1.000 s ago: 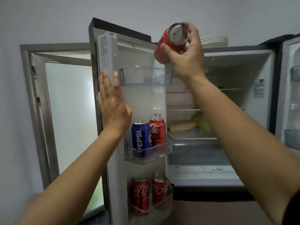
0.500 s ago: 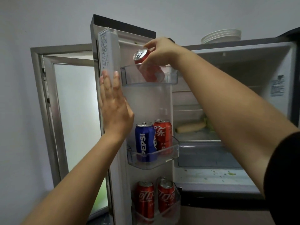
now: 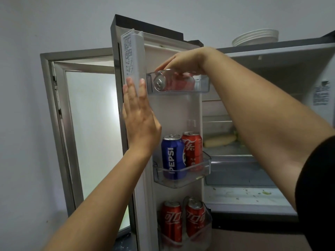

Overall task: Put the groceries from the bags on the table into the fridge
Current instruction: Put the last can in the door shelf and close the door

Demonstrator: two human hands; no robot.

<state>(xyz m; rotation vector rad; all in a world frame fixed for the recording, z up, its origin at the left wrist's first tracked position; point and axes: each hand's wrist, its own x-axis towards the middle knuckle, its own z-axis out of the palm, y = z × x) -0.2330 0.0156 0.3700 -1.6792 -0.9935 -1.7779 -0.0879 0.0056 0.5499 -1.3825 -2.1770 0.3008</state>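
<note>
Curled over from above, the fingers of the right hand [image 3: 183, 60] are closed on a red can [image 3: 172, 83], which is held on its side inside the top door shelf [image 3: 204, 87], silver end toward the camera. In the head view, the only one given, the can is blurred by the clear plastic, so its label cannot be read. It is probably laid flat because little height is left under the door's top. The left hand [image 3: 139, 120] is pressed flat against the edge of the fridge door [image 3: 177, 109], fingers straight, seemingly to stop it swinging. On the middle shelf a blue can [image 3: 172, 156] marked PEPSI is stood beside a red cola can [image 3: 193, 149]. Two lower cans [image 3: 172, 220] carry white Chinese script. Small print on a sticker [image 3: 320, 95] inside cannot be read.
</note>
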